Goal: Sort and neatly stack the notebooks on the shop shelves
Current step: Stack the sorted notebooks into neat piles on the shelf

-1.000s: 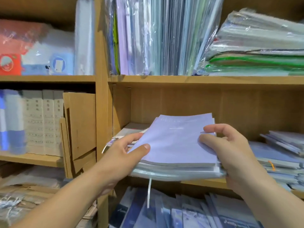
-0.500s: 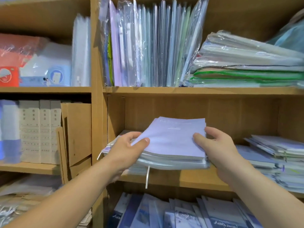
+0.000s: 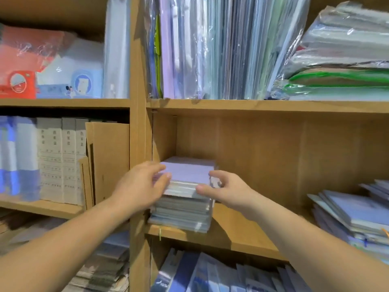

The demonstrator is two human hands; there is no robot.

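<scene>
My left hand point(image 3: 141, 186) and right hand point(image 3: 228, 190) meet at the centre of the frame, 1 on each side of the stack of notebooks point(image 3: 183, 209); the stack sits at the left end of the middle shelf point(image 3: 242, 234), just beside the wooden upright; a lavender notebook point(image 3: 187, 171) lies on top; my left fingers point(image 3: 155, 166) curl round its left edge, thumb on the cover; my right fingers point(image 3: 216, 175) curl round the right corner of the upper bundle, thumb pressed on its front edge; both hands are blurred; at the right edge of the frame a loose pile of notebooks point(image 3: 353, 216) lies on the same shelf, well apart; plastic-wrapped upright notebooks point(image 3: 221, 49) fill the shelf above.
</scene>
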